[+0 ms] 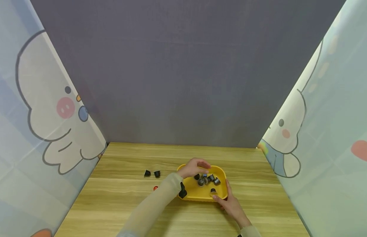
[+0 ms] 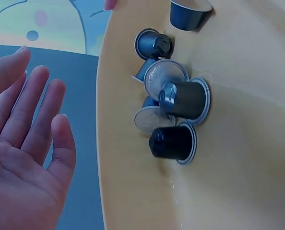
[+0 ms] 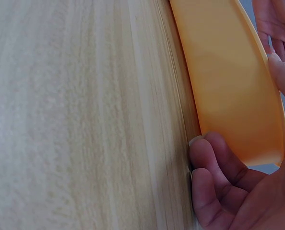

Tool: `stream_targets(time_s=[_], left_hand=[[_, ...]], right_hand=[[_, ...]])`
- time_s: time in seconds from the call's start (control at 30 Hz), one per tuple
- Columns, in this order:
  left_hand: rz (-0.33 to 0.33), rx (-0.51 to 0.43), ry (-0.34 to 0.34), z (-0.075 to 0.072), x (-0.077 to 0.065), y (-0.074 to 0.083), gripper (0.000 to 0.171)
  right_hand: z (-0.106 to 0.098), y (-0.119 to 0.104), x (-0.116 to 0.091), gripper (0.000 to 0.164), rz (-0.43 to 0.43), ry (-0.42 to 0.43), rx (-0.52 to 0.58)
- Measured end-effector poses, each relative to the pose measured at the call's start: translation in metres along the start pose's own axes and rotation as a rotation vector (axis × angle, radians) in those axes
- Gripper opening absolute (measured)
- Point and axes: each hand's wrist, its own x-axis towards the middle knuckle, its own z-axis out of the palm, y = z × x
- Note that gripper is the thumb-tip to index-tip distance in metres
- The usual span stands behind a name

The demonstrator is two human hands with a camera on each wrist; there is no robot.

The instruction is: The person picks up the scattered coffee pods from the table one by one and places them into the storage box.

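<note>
A yellow plastic bin stands on the wooden table with several dark coffee capsules in it. Over its far left part my left hand hovers, fingers loosely bent and nothing in them. The left wrist view shows that palm bare beside the bin wall, the capsules heaped near that wall. My right hand grips the bin's near right corner. In the right wrist view its thumb lies at the rim, and curled fingers reach under the bin's outer side.
Two black capsules lie on the table left of the bin. A small red item is partly hidden by my left sleeve. A grey panel closes the back, and printed cloth walls flank the table.
</note>
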Motion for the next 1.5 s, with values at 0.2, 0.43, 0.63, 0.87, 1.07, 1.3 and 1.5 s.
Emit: stream_targets(time_s=[0.2,0.43,0.63,0.87,1.07,1.3,1.5], left_hand=[[0.022,-0.013,0.031,-0.011,-0.015,-0.005,0.024],[0.045,0.012,0.090,-0.026,-0.032,-0.010,0.023],[0.067,0.016,0.107,-0.040,-0.051,-0.009,0.027],[0.050,0.012,0.157,-0.056,-0.074,-0.015,0.028],[0.022,-0.032,0.240,-0.070,-0.094,-0.015,0.029],[-0.008,-0.026,0.318,-0.078,-0.114,-0.027,0.029],[-0.019,-0.054,0.373,-0.082,-0.127,-0.039,0.030]], right_hand=[[0.001,0.000,0.000,0.108,-0.003,0.005,-0.007],[0.001,-0.002,-0.001,0.108,-0.008,0.008,-0.016],[0.002,-0.001,-0.001,0.108,-0.001,0.010,-0.014],[0.004,0.002,0.000,0.108,0.007,0.003,-0.018],[0.004,0.002,0.001,0.108,0.001,0.007,-0.016],[0.002,0.000,0.000,0.107,-0.009,0.016,-0.016],[0.002,0.000,0.001,0.107,-0.011,0.020,-0.017]])
